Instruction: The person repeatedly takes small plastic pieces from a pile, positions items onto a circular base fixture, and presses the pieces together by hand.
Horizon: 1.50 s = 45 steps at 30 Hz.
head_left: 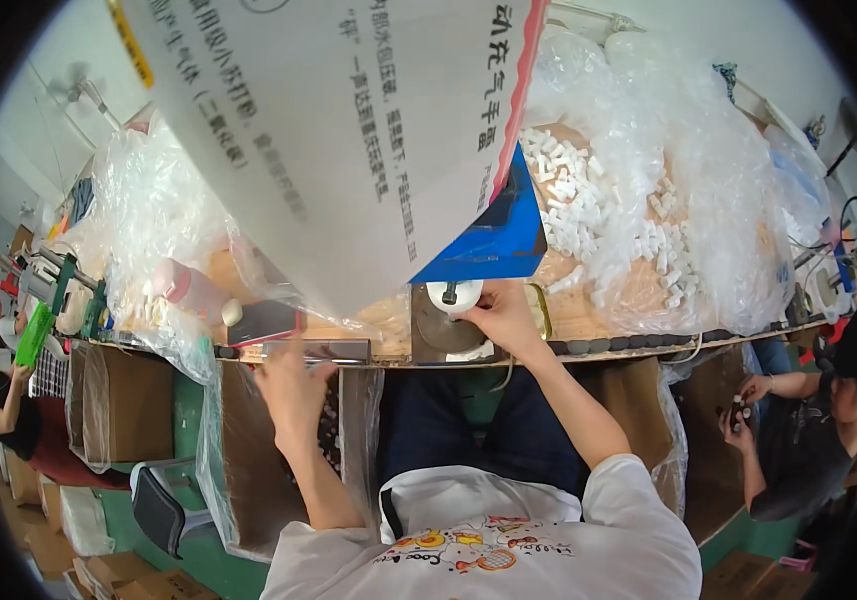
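Head view: right hand [510,322] touches white round piece [465,293] at four o'clock, grip unclear; likely light, stiff, best rim-held; left hand [293,390] spread

A round white part [464,296], face up with a dark piece [450,292] at its middle, sits at ten o'clock against the right hand's fingers [489,311], over the worktop [394,346].

on my feed i see a white round piece [464,297], blue panel [510,240], pink bottle [190,288], tan tabletop [391,348], and white shirt [633,515] printed orange and yellow.
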Motion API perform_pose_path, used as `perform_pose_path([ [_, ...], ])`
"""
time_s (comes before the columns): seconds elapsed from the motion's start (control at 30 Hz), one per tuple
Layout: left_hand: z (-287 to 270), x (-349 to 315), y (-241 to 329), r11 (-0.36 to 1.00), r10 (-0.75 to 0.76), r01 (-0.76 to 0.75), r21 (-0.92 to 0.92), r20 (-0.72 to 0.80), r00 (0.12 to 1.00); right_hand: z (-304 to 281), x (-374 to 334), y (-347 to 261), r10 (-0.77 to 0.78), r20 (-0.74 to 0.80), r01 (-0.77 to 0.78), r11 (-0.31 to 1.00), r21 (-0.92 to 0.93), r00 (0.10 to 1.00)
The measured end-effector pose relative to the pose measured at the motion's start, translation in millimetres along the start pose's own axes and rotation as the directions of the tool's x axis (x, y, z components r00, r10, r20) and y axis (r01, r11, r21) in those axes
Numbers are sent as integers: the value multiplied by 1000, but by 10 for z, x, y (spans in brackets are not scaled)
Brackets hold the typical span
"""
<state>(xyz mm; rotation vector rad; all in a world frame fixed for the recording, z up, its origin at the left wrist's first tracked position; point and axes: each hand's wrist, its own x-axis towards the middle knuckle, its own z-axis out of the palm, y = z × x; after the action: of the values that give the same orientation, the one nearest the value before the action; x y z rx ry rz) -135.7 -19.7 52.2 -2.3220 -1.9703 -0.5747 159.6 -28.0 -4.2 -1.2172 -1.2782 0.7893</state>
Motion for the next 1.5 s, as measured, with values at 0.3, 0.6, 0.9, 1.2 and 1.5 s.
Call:
perform_pose_path([
  [0.3,1103,888,481,777,509,-531,-338,-159,846,196,-173,-186,-459,67,382,641,-666,886],
  [0.6,927,618,296,546,132,-119,-829,-54,990,-880,-246,469,11,-437,-125,964,-233,900],
  [0.9,615,138,891,405,265,-352,-844,-260,928,-2777,-220,941,-223,-309,-175,471,-864,925],
  [1.2,869,267,965,368,233,-134,-920,-48,971,-1234,-496,74,-104,-398,-86,898,-431,911],
  [1.5,1000,256,1096,237,200,-117,-965,-69,977,-910,-345,51,-285,7,176,576,-798,959],
])
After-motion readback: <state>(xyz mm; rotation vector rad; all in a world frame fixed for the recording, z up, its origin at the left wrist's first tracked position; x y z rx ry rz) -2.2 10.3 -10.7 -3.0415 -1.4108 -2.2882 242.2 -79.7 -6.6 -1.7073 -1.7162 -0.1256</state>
